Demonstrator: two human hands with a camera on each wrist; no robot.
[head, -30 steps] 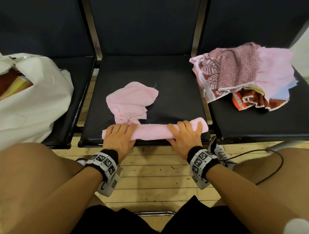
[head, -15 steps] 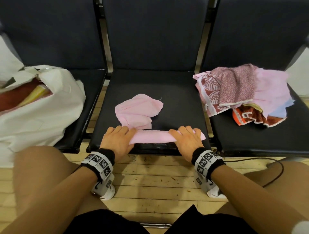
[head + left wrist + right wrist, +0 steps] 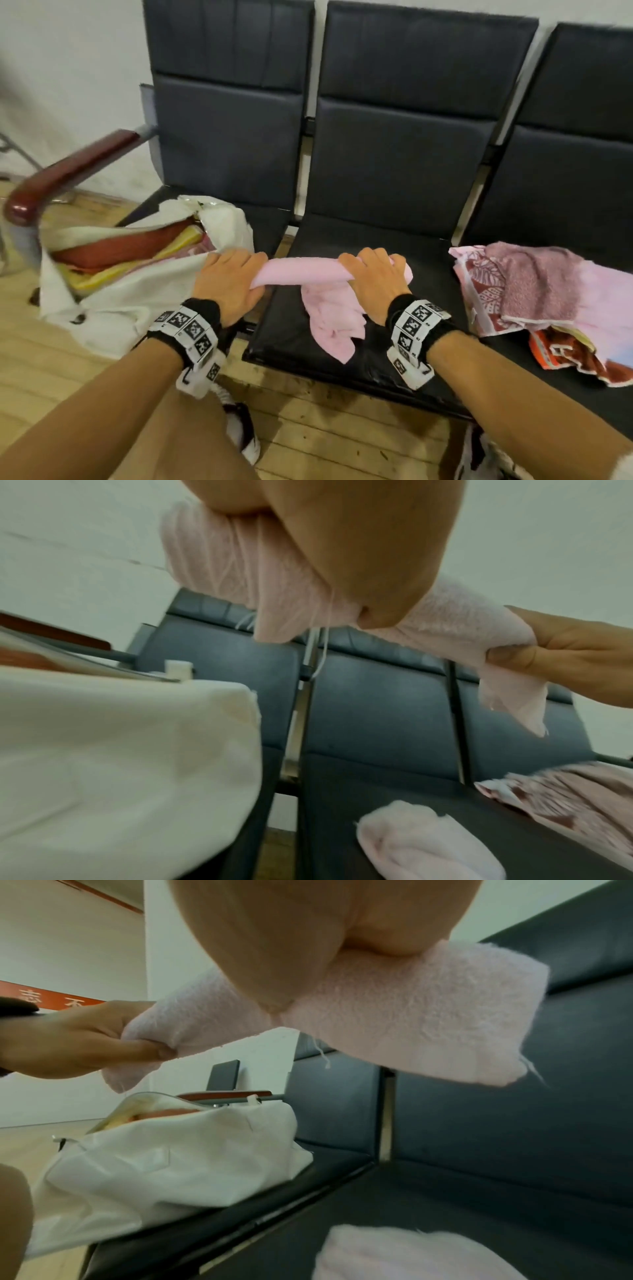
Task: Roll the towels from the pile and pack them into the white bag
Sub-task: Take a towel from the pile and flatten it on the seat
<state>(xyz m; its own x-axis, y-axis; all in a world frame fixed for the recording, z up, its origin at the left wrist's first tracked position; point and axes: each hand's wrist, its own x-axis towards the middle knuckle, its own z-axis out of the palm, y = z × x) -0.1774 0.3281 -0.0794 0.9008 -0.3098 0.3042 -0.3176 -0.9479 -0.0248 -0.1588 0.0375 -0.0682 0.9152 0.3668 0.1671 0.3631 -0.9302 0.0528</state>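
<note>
A rolled pink towel point(image 3: 301, 272) hangs in the air between both hands, above the gap between the left and middle seats. My left hand point(image 3: 227, 282) grips its left end point(image 3: 240, 569), close to the mouth of the white bag point(image 3: 113, 308). My right hand point(image 3: 375, 279) grips the right end point(image 3: 411, 1015). A second, crumpled pink towel point(image 3: 334, 317) lies loose on the middle seat under the roll. The towel pile point(image 3: 534, 291) sits on the right seat. The bag stands open on the left seat with red and yellow towels point(image 3: 130, 250) inside.
Three dark padded seats point(image 3: 376, 240) joined in a row stand against a white wall. A dark red armrest point(image 3: 65, 171) juts out beside the bag on the left. Wooden floor point(image 3: 325, 428) and my shoes lie below the seat edge.
Both hands have lifted the rolled pink towel off the front of the middle seat and carried it left toward the bag. The view has swung up and left.
</note>
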